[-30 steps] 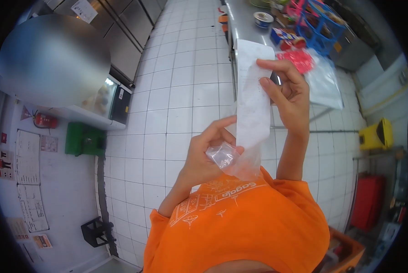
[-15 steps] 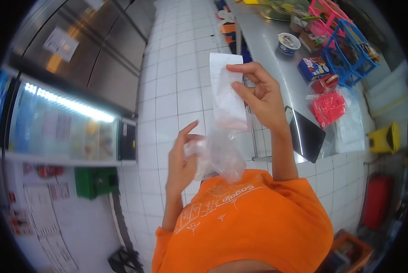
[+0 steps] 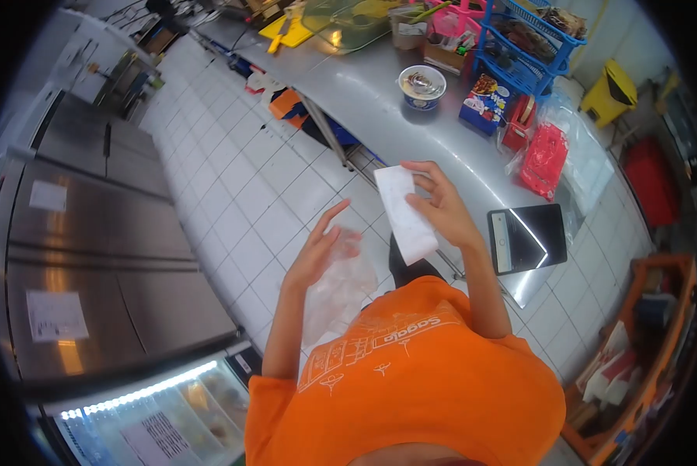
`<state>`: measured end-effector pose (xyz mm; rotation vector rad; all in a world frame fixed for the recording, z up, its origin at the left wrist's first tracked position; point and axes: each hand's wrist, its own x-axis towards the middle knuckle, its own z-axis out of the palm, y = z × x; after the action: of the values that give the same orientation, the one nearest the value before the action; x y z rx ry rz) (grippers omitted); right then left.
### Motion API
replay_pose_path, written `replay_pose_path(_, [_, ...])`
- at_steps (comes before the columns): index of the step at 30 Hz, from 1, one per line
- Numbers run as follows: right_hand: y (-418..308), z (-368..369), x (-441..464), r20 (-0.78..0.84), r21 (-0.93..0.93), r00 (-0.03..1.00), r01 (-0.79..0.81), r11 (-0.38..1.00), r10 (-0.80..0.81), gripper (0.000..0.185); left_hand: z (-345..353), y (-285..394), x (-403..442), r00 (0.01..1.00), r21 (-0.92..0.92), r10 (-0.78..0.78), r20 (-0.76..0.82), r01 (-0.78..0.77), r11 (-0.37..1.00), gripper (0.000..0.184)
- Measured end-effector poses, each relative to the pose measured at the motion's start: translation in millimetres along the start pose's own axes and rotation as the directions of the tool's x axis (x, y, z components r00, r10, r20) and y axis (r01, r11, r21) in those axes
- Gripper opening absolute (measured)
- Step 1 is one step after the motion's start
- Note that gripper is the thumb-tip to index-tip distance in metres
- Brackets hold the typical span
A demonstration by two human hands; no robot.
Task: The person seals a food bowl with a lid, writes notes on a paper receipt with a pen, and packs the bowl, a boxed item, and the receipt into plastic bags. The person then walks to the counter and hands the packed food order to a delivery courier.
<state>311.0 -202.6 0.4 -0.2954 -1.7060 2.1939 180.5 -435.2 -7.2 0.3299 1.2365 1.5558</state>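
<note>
A long white paper receipt (image 3: 403, 213) is pinched between the thumb and fingers of my right hand (image 3: 447, 208), tilted in front of my chest. My left hand (image 3: 317, 252) is curled around the top of a clear plastic bag (image 3: 337, 299), which hangs below it near my orange shirt. Its index finger points up and away from the bag. What the bag contains, if anything, I cannot make out. To the right of my right hand, a black tablet (image 3: 527, 239) lies on the corner of the steel table (image 3: 457, 167).
On the table stand a lidded tub (image 3: 422, 87), a blue box (image 3: 484, 102), a red packet (image 3: 544, 161), a blue basket rack (image 3: 523, 46) and a yellow cutting board (image 3: 286, 31). Steel refrigerators (image 3: 92, 233) line the left. An orange shelf (image 3: 636, 342) stands at lower right.
My view has turned toward the table, and the tablet now shows fully. The receipt has come lower and tilted. The plastic bag now hangs lower, beneath my left hand.
</note>
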Motion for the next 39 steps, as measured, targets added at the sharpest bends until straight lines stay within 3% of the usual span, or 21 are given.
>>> replay_pose_path(1, [12, -3, 18, 0.031, -0.064, 0.999, -0.004, 0.998, 0.006, 0.054, 7, 12, 30, 1.000, -0.116, -0.018, 0.013, 0.020, 0.993, 0.072])
replay_pose_path(4, [42, -8, 78, 0.004, -0.085, 1.000, 0.022, 0.996, -0.022, 0.057, 0, 19, 125, 0.993, 0.143, -0.002, -0.117, 0.019, 0.990, 0.072])
replay_pose_path(8, [71, -18, 146, -0.082, -0.088, 0.996, -0.026, 0.996, 0.019, 0.064, -22, 52, 210, 0.860, 0.390, 0.490, -0.145, -0.406, 0.827, 0.076])
replay_pose_path(9, [62, -13, 157, -0.088, 0.018, 0.993, -0.083, 0.996, 0.084, 0.070, -18, 73, 224, 0.833, 0.317, 0.508, -0.217, -0.432, 0.844, 0.070])
replay_pose_path(12, [70, -7, 195, -0.084, 0.121, 0.995, -0.042, 0.992, 0.052, 0.075, -68, 113, 268, 0.788, 0.609, 0.614, -0.032, -0.472, 0.637, 0.051])
replay_pose_path(14, [60, 6, 216, -0.111, 0.135, 0.993, 0.063, 0.989, -0.048, 0.072, -67, 155, 268, 0.548, 0.805, 0.823, 0.149, -0.550, 0.221, 0.032])
replay_pose_path(16, [51, 19, 243, -0.166, 0.259, 0.980, 0.148, 0.955, -0.107, 0.068, -62, 196, 263, 0.272, 0.834, 0.914, 0.302, -0.540, -0.114, 0.024])
replay_pose_path(17, [58, 19, 258, -0.203, 0.199, 0.969, 0.180, 0.963, -0.140, 0.061, -71, 209, 270, 0.188, 0.793, 0.911, 0.368, -0.575, -0.202, 0.027])
replay_pose_path(20, [74, 12, 300, -0.358, 0.174, 0.934, 0.072, 0.982, -0.005, 0.056, -93, 228, 331, 0.400, 0.829, 0.842, 0.363, -0.551, -0.095, 0.029])
replay_pose_path(21, [86, 6, 313, -0.445, 0.070, 0.895, 0.010, 0.998, 0.022, 0.057, -108, 222, 367, 0.485, 0.829, 0.787, 0.381, -0.556, -0.058, 0.043])
replay_pose_path(23, [123, -10, 334, -0.610, -0.116, 0.791, -0.142, 0.983, 0.042, 0.058, -130, 202, 433, 0.765, 0.829, 0.548, 0.338, -0.518, 0.211, 0.067])
replay_pose_path(25, [181, -28, 346, -0.622, -0.504, 0.759, -0.202, 0.840, -0.190, 0.058, -185, 150, 515, 0.774, 0.801, 0.365, 0.517, -0.588, 0.112, 0.088])
replay_pose_path(26, [197, -36, 348, -0.589, -0.663, 0.753, -0.241, 0.709, -0.295, 0.058, -195, 144, 530, 0.790, 0.821, 0.316, 0.525, -0.568, 0.057, 0.090])
replay_pose_path(28, [182, -53, 344, -0.483, -0.787, 0.840, -0.291, 0.544, -0.249, 0.056, -196, 139, 549, 0.821, 0.845, 0.214, 0.530, -0.533, -0.049, 0.093])
replay_pose_path(29, [169, -60, 344, -0.430, -0.839, 0.878, -0.303, 0.452, -0.210, 0.055, -198, 145, 556, 0.856, 0.863, 0.107, 0.505, -0.505, -0.032, 0.095])
replay_pose_path(31, [111, -79, 367, -0.687, -0.607, 0.700, -0.407, 0.682, -0.194, 0.050, -192, 156, 557, 0.872, 0.874, 0.064, 0.486, -0.483, -0.060, 0.094])
replay_pose_path(32, [79, -96, 378, -0.805, -0.488, 0.585, -0.559, 0.670, -0.098, 0.050, -191, 159, 558, 0.879, 0.879, 0.042, 0.474, -0.470, -0.075, 0.094])
replay_pose_path(33, [53, -107, 396, -0.827, -0.557, 0.439, -0.558, 0.615, -0.350, 0.045, -192, 163, 564, 0.878, 0.878, 0.018, 0.477, -0.476, -0.050, 0.093])
replay_pose_path(34, [48, -136, 407, -0.712, -0.702, 0.399, -0.431, 0.567, -0.578, 0.047, -193, 165, 569, 0.877, 0.877, -0.006, 0.480, -0.480, -0.024, 0.092])
replay_pose_path(36, [54, -197, 420, -0.474, -0.874, 0.527, -0.378, 0.305, -0.705, 0.045, -193, 167, 577, 0.863, 0.864, -0.048, 0.503, -0.503, 0.019, 0.091])
replay_pose_path(39, [66, -239, 437, -0.329, -0.942, 0.739, -0.299, 0.151, -0.588, 0.037, -196, 172, 586, 0.837, 0.839, -0.069, 0.543, -0.543, 0.027, 0.090])
